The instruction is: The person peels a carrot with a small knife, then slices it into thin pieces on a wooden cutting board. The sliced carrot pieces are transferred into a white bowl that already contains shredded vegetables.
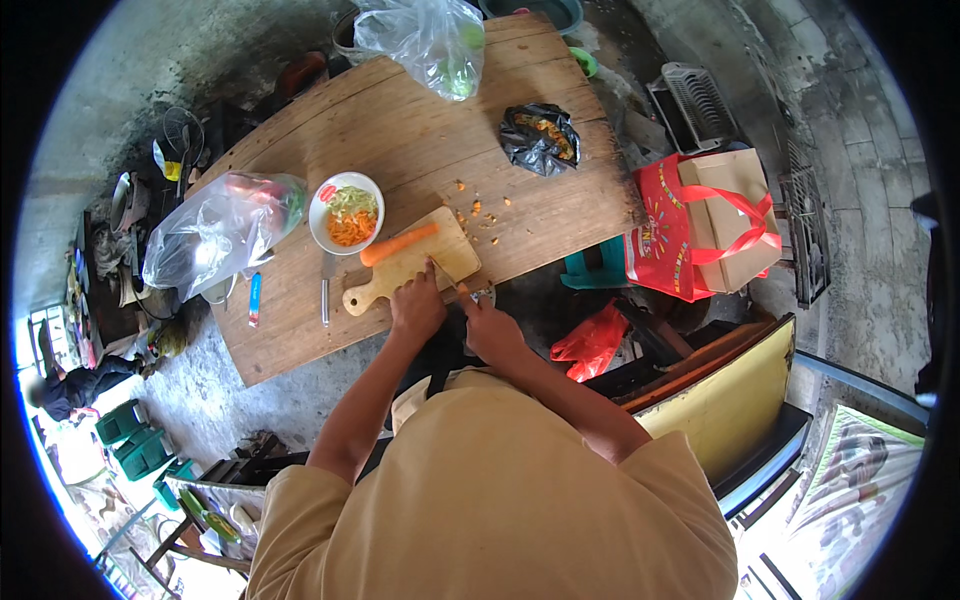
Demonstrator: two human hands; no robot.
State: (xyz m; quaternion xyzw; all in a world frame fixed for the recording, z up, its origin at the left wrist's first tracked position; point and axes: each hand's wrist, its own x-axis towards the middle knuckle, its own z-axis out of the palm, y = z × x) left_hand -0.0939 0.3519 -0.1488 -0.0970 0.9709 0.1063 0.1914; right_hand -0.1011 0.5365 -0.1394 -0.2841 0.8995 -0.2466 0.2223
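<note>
My right hand [493,328] grips a knife [444,271], its thin blade angled over the lower right part of a wooden cutting board [397,276]. Close beside it, my left hand [418,304] reaches over the board's near edge with the index finger extended near the blade. Its other fingers are bent, and whether they hold anything is hidden. A peeled carrot [397,244] lies along the board's far side. Just beyond the board's left end stands a white bowl [316,225] holding shredded carrot [351,228] and pale green shreds [352,201].
Left on the wooden table [300,330] lie a metal-handled utensil [325,303], a blue packet [255,298] and a clear plastic bag [217,232]. Orange scraps [477,206] and a black bag [525,150] are right. Another clear bag [431,45] sits at the far edge. A red bag [664,232] stands beyond the right edge.
</note>
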